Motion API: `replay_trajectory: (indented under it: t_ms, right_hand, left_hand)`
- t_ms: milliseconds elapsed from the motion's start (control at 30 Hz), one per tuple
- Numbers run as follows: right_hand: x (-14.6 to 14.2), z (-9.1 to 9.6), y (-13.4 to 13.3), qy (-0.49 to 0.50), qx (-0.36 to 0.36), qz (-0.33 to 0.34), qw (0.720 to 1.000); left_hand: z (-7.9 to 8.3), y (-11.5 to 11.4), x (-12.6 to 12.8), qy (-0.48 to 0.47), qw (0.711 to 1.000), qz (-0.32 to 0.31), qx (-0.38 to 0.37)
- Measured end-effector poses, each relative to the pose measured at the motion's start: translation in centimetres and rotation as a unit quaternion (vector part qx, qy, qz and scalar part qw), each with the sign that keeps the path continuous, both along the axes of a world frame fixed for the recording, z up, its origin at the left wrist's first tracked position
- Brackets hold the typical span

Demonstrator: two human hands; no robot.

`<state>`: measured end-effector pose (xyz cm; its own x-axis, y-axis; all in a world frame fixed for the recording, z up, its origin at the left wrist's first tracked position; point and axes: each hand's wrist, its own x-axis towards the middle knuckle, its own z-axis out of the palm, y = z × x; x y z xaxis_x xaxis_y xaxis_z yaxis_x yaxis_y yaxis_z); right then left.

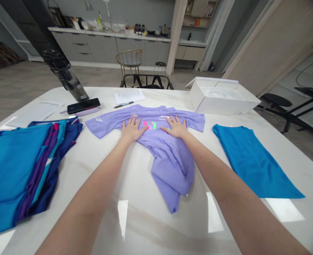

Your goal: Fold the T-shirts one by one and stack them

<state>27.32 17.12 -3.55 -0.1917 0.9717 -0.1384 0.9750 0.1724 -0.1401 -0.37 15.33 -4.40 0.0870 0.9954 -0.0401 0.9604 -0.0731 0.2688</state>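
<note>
A lavender short-sleeved T-shirt [169, 152] lies front up on the table, its collar toward the far side. Its sleeves are spread out to both sides, while the lower part is bunched and twisted toward me. My left hand [131, 130] rests flat on the chest, fingers spread, beside a pink and green print. On the other side of that print, my right hand [177, 127] also presses flat with its fingers apart. White lettering shows near the fingertips of both hands, partly covered.
Several folded blue, purple and navy garments [15, 159] are piled at the left. A folded blue garment [252, 159] lies at the right, below an open white box [222, 97]. Behind the shirt are a pen [123, 105], a printed sheet [129, 95] and a phone [83, 106].
</note>
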Motion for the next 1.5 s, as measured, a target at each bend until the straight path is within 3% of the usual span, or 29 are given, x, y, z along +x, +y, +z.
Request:
replay_trajectory:
  t_ms: [167, 300, 433, 567, 667, 800, 967, 1167, 1233, 1400, 1500]
  right_hand:
    - [0.0, 0.2, -0.2, 0.007, 0.015, 0.007, 1.000]
    - [-0.6, 1.1, -1.4, 0.002, 0.033, -0.001, 0.999]
    - [-1.1, 1.8, -4.8, 0.012, 0.114, 0.019, 0.993]
    - [-0.7, 1.9, -9.7, 0.022, 0.151, 0.074, 0.985]
    - [0.2, 2.0, -13.4, 0.009, 0.152, 0.092, 0.984]
    - [1.2, 2.6, -17.3, -0.025, 0.151, 0.068, 0.986]
    - [1.4, 3.5, -20.2, -0.029, 0.161, 0.024, 0.986]
    - [0.7, 4.1, -21.6, 0.002, 0.099, -0.100, 0.990]
    - [-0.1, 4.6, -22.3, 0.011, 0.088, -0.077, 0.993]
    - [-4.0, 6.3, -25.6, 0.101, 0.063, 0.091, 0.989]
    - [-7.1, 6.6, -28.3, 0.142, 0.030, 0.160, 0.976]
  left_hand:
    - [-0.3, 1.3, -0.4, 0.017, 1.000, -0.011, 0.008]
    - [0.6, 0.4, 0.2, 0.027, 0.999, -0.015, 0.029]
    - [1.8, -2.7, 2.4, 0.009, 0.991, -0.081, 0.102]
    - [1.4, -6.7, 5.3, -0.022, 0.982, -0.178, 0.053]
    - [0.5, -8.9, 6.4, -0.003, 0.980, -0.194, 0.045]
    - [0.1, -9.8, 6.5, 0.027, 0.980, -0.188, 0.053]
    - [1.1, -11.0, 7.0, 0.033, 0.970, -0.194, 0.144]
    - [2.0, -13.7, 7.5, -0.085, 0.963, -0.200, 0.160]
    - [2.3, -14.6, 7.5, -0.161, 0.953, -0.199, 0.165]
    - [3.5, -16.7, 6.6, -0.344, 0.918, -0.146, 0.131]
    - [4.0, -18.2, 5.3, -0.374, 0.917, -0.119, 0.075]
